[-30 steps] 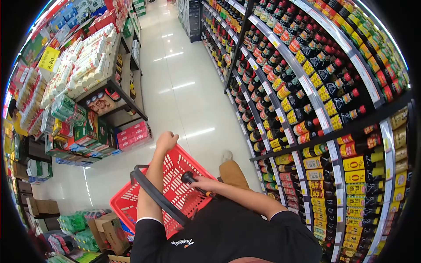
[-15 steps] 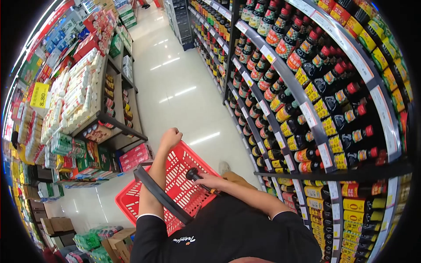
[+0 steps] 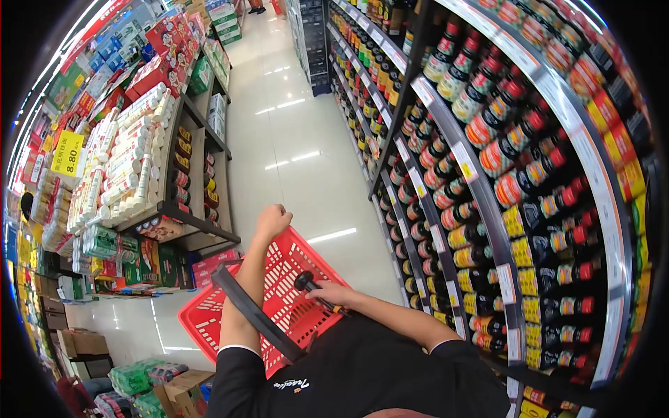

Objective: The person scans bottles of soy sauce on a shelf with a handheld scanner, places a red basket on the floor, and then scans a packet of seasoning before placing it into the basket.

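The red shopping basket (image 3: 284, 261) already hangs on the forearm (image 3: 252, 261) behind the left hand's (image 3: 274, 220) curled-in fingers; the right hand's (image 3: 332, 293) fingers grip a black-knobbed object (image 3: 304, 281), not yet released.

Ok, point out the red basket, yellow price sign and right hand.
Red basket (image 3: 317, 258), head view: its far rim.
Yellow price sign (image 3: 68, 153), head view: its printed face.
Right hand (image 3: 335, 294), head view: back of the hand.

A supermarket aisle, with bottle-lined shelves (image 3: 456, 164), a price sign (image 3: 68, 153) and seemingly packaged groceries (image 3: 129, 160).
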A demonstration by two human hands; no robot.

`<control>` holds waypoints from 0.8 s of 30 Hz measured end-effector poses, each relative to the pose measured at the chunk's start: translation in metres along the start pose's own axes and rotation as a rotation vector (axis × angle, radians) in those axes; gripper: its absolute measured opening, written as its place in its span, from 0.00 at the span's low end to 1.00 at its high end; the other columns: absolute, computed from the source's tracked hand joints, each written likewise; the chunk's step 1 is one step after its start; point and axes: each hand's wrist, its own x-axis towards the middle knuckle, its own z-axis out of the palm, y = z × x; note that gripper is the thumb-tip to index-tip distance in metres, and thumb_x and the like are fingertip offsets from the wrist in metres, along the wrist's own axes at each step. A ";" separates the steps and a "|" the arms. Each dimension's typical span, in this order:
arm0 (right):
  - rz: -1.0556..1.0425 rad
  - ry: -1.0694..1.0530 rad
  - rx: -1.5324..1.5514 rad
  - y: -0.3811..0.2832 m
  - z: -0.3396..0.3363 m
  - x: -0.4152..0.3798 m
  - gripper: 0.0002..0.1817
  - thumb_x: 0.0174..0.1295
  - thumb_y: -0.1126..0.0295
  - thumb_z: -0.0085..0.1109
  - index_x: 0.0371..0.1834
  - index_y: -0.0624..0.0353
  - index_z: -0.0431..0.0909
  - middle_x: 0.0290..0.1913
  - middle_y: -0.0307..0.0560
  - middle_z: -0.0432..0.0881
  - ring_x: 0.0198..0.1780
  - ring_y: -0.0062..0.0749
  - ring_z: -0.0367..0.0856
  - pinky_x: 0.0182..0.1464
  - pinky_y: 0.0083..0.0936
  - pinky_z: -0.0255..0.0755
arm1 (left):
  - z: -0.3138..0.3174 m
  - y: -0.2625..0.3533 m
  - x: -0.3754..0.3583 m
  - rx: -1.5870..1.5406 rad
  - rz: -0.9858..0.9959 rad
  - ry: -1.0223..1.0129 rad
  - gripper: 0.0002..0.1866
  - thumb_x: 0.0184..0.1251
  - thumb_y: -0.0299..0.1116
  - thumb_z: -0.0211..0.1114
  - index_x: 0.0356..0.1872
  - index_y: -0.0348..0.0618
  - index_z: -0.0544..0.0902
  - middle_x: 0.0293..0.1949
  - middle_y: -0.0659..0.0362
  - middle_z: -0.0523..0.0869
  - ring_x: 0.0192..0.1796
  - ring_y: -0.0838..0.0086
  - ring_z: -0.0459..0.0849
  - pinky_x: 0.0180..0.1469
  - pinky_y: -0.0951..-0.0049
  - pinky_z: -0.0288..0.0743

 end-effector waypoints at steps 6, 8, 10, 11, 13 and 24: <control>-0.006 0.055 -0.043 -0.093 -0.031 0.081 0.14 0.64 0.59 0.65 0.38 0.56 0.73 0.24 0.36 0.75 0.22 0.20 0.75 0.24 0.20 0.71 | -0.048 -0.038 0.111 -0.068 -0.026 0.028 0.20 0.59 0.44 0.59 0.40 0.36 0.86 0.40 0.40 0.88 0.47 0.46 0.86 0.54 0.53 0.78; -0.052 0.060 -0.041 -0.119 -0.044 0.117 0.14 0.64 0.59 0.65 0.38 0.57 0.73 0.24 0.36 0.75 0.22 0.20 0.76 0.23 0.20 0.70 | -0.081 -0.037 0.149 -0.063 0.000 0.031 0.21 0.59 0.44 0.59 0.41 0.36 0.87 0.40 0.39 0.88 0.48 0.46 0.86 0.54 0.53 0.78; -0.064 0.091 -0.076 -0.154 -0.043 0.133 0.14 0.64 0.59 0.65 0.38 0.57 0.74 0.25 0.36 0.75 0.22 0.20 0.76 0.24 0.19 0.71 | -0.104 -0.041 0.187 -0.062 0.045 0.042 0.21 0.59 0.45 0.59 0.41 0.36 0.87 0.41 0.39 0.88 0.48 0.46 0.86 0.55 0.53 0.78; -0.077 0.104 -0.100 -0.171 -0.046 0.145 0.14 0.64 0.59 0.65 0.38 0.57 0.74 0.25 0.36 0.75 0.22 0.20 0.76 0.24 0.19 0.71 | -0.113 -0.045 0.204 -0.042 0.054 0.050 0.21 0.59 0.45 0.59 0.41 0.36 0.87 0.41 0.39 0.88 0.48 0.47 0.86 0.55 0.54 0.78; -0.021 0.075 -0.083 -0.185 -0.056 0.177 0.15 0.64 0.59 0.65 0.41 0.58 0.74 0.26 0.36 0.75 0.22 0.19 0.75 0.23 0.19 0.70 | -0.116 -0.061 0.230 0.002 0.063 0.058 0.21 0.59 0.45 0.60 0.40 0.37 0.88 0.40 0.39 0.88 0.48 0.48 0.87 0.55 0.54 0.78; -0.088 0.069 -0.106 -0.279 -0.105 0.257 0.18 0.63 0.57 0.65 0.43 0.60 0.75 0.27 0.38 0.74 0.27 0.22 0.76 0.29 0.22 0.71 | -0.146 -0.107 0.360 -0.154 -0.040 -0.025 0.21 0.59 0.47 0.62 0.34 0.34 0.86 0.35 0.40 0.87 0.42 0.49 0.87 0.49 0.54 0.79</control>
